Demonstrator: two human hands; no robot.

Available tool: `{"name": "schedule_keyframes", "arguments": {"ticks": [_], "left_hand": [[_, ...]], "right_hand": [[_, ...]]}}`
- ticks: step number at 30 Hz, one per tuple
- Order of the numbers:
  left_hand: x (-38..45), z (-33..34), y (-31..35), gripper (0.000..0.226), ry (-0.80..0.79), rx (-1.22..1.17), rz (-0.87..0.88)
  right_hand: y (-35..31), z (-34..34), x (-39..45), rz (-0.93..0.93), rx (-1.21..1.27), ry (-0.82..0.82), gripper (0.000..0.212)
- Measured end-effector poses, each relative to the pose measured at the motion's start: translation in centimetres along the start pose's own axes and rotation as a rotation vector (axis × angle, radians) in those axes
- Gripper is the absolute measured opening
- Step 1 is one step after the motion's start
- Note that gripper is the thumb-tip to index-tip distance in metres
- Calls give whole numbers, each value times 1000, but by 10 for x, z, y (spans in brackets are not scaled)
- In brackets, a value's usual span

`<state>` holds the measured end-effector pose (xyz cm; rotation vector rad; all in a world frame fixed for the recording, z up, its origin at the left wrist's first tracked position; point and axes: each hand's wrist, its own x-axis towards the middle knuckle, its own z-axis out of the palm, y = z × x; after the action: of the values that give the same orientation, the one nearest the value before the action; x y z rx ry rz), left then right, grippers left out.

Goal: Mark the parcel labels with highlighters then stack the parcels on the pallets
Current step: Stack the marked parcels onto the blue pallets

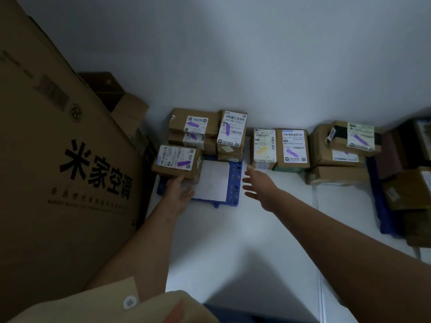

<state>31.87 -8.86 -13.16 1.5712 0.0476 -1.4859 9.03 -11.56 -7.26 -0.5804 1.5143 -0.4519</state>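
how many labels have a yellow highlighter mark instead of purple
1: the yellow-marked label is on the upright parcel right of the blue pallet, just beyond the right hand. Other labels may be hidden.

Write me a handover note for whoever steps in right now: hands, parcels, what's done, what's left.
Left hand: fingers under the near edge of the front-left parcel, setting it on the blue pallet; whether it has a grip is hard to tell.
Right hand: open, empty, hovering over the floor beside the pallet.
Done: that parcel's label carries a purple mark, as do the stacked parcels behind it. A white sheet lies on the pallet.
Left: the floor parcels by the wall are marked but sit off this pallet; seat the front-left parcel, then check where those belong. No highlighter is in view.
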Motion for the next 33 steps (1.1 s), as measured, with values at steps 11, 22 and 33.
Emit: {"name": "schedule_keyframes", "arguments": {"ticks": [11, 22, 33], "left_hand": [[-41, 44, -67, 52, 8, 44, -115], [-113, 114, -199, 49, -152, 250, -211], [-174, 153, -312, 46, -260, 610, -285]], "right_hand": [[36, -72, -19, -24, 40, 57, 51], [151, -258, -73, 48, 104, 321, 44], [218, -337, -106, 44, -114, 402, 42]]}}
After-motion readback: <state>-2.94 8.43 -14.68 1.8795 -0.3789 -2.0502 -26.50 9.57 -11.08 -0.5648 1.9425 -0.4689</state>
